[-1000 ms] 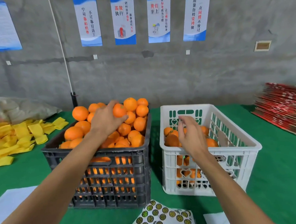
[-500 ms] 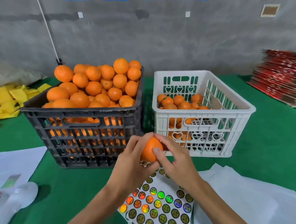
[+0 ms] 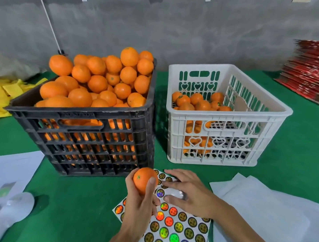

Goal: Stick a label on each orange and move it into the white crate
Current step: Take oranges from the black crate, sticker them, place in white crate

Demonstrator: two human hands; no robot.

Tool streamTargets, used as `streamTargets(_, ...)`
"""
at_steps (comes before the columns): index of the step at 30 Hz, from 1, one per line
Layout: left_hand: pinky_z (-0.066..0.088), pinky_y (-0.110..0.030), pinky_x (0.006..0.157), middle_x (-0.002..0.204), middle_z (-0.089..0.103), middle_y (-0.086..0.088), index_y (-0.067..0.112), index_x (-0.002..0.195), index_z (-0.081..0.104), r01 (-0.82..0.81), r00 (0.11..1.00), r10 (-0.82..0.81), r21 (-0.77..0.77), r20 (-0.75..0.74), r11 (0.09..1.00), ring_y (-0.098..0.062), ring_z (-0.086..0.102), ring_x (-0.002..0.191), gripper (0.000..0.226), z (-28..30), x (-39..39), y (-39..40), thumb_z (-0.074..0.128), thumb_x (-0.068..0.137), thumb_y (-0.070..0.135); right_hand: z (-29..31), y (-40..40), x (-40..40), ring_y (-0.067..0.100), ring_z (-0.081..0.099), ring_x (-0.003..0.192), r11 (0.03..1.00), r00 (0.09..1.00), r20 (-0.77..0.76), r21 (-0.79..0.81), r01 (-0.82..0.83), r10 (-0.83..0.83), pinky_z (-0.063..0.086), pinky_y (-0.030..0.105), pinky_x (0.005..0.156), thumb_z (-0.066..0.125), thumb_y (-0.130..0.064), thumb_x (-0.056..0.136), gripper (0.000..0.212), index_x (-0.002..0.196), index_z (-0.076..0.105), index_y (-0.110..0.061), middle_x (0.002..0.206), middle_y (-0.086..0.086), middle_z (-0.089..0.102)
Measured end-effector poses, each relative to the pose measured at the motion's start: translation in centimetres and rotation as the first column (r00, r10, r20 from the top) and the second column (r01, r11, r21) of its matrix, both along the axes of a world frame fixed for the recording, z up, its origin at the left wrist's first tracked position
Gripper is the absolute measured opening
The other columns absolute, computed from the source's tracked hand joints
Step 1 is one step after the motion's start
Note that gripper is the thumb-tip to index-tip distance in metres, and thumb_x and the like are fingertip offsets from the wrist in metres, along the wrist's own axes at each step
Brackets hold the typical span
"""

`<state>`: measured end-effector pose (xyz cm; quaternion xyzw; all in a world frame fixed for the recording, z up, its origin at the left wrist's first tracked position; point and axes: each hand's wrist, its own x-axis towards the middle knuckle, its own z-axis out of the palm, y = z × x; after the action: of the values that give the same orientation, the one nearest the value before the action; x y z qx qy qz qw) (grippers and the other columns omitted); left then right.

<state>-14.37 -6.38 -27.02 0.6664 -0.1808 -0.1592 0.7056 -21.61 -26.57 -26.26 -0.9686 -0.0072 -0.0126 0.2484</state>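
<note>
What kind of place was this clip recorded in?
Probably a small fruit packing or labelling workroom. A black plastic crate heaped with oranges stands beside a white plastic crate on a green-covered table, with a sheet of round holographic stickers and a bare concrete wall behind.

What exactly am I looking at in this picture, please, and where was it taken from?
There is no machine here: a person wears a camera on the head, so you look forward and down at their own two bare hands. The left hand holds one orange above a sheet of shiny round stickers. The right hand reaches over the top of that sheet with loosely spread fingers; whether it already pinches a sticker I cannot tell. Behind them, on the green table, stand a black crate heaped with oranges and a white crate only partly filled. White paper lies at both sides, and yellow pieces lie at the far left.
</note>
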Motion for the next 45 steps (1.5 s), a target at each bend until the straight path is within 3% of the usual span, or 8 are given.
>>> streamTargets(5,0.051,-0.029,0.05,0.078,0.07,-0.015,0.06,0.134,0.035,0.002,0.999,-0.002,-0.009,0.033,1.0,-0.022,0.059,0.052,0.058,-0.3,-0.2,0.0,0.062,0.085,0.077,0.5,0.6,0.3,-0.006,0.027,0.137,0.997,0.994,0.112,0.073,-0.003,-0.005,0.02,0.027,0.117,0.058,-0.059,0.098,0.037,0.131,0.066,-0.045,0.145,-0.033,0.041)
streamTargets(10,0.05,-0.027,0.051,0.078,0.069,-0.01,0.058,0.138,0.035,0.013,0.999,-0.013,0.001,0.041,1.0,-0.017,0.059,0.054,0.065,-0.3,-0.3,0.0,0.063,0.083,0.077,1.4,1.8,0.5,0.006,0.051,0.09,0.97,0.978,0.178,0.236,0.061,-0.105,0.033,0.021,0.088,0.066,-0.046,0.097,0.02,0.116,0.075,-0.044,0.089,-0.019,0.064)
streamTargets(15,0.051,-0.026,0.051,0.081,0.069,-0.011,0.056,0.137,0.037,-0.003,0.999,0.003,-0.009,0.034,1.0,-0.016,0.06,0.054,0.063,-0.2,-0.4,-0.1,0.065,0.082,0.075,2.0,2.7,0.9,0.003,0.065,0.097,0.872,0.98,0.044,0.465,0.154,-0.197,0.05,0.023,0.088,0.073,-0.04,0.093,0.014,0.106,0.076,-0.044,0.097,-0.025,0.073)
streamTargets(25,0.051,-0.025,0.052,0.079,0.069,-0.013,0.058,0.137,0.034,0.0,0.997,-0.002,0.028,0.074,1.0,-0.013,0.06,0.054,0.072,-0.3,-0.5,-0.2,0.063,0.076,0.084,2.3,3.0,1.6,-0.01,0.053,0.055,0.751,0.936,-0.222,0.559,0.353,-0.274,0.04,0.022,0.065,0.065,-0.032,0.099,0.022,0.078,0.07,-0.029,0.065,-0.024,0.064)
streamTargets(29,0.051,-0.025,0.054,0.084,0.069,-0.013,0.062,0.133,0.036,0.003,0.997,-0.005,0.023,0.077,1.0,-0.012,0.061,0.055,0.069,-0.2,-0.7,-0.2,0.064,0.074,0.086,2.3,3.2,1.8,-0.001,0.065,0.078,0.697,0.903,-0.185,0.583,0.419,-0.388,0.053,0.027,0.08,0.058,-0.028,0.102,0.02,0.088,0.071,-0.027,0.084,-0.016,0.072)
streamTargets(35,0.053,-0.023,0.056,0.099,0.067,-0.014,0.066,0.129,0.035,-0.003,0.995,-0.006,0.092,0.101,0.996,-0.012,0.069,0.06,0.074,-0.1,-0.5,-0.6,0.06,0.066,0.095,2.8,4.2,1.5,0.009,0.063,0.088,0.726,0.667,0.367,0.562,0.396,-0.649,0.048,0.018,0.07,0.059,-0.033,0.103,0.011,0.096,0.067,-0.033,0.092,-0.017,0.064)
streamTargets(40,0.057,-0.027,0.061,0.107,0.068,-0.005,0.058,0.136,0.038,0.007,0.995,-0.015,0.086,0.101,0.996,-0.019,0.072,0.066,0.074,-0.8,-0.4,-0.7,0.063,0.074,0.088,2.6,5.7,1.5,0.007,0.06,0.088,0.885,0.752,0.479,0.345,0.312,-0.452,0.053,0.027,0.071,0.06,-0.036,0.102,0.008,0.097,0.064,-0.032,0.093,-0.021,0.053)
streamTargets(45,0.051,-0.032,0.058,0.087,0.069,-0.008,0.053,0.134,0.043,0.015,0.999,-0.016,0.017,0.042,1.0,-0.022,0.063,0.062,0.065,-1.0,0.0,-0.5,0.056,0.081,0.088,2.8,5.1,0.8,0.011,0.06,0.115,0.9,0.841,0.44,0.42,0.117,-0.314,0.05,0.025,0.095,0.056,-0.037,0.104,0.02,0.11,0.073,-0.029,0.115,-0.022,0.057)
